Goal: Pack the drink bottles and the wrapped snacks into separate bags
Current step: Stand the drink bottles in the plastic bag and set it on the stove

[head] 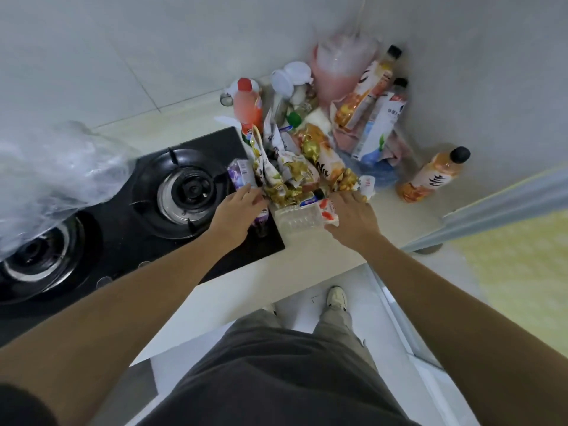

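Countertop (322, 259), clear bottle (296, 219) lying crosswise

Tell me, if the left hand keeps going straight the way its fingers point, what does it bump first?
Probably the gold-and-white wrapped snacks heaped just past the left hand fingertips. The fingers point up and right into that pile. A purple packet sits close beside them, so depth makes it slightly unsure.

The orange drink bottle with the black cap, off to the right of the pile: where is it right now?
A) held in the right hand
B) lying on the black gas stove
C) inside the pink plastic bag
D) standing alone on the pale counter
D: the orange drink bottle with the black cap stands by itself on the pale counter, clear of both hands and the snack pile.
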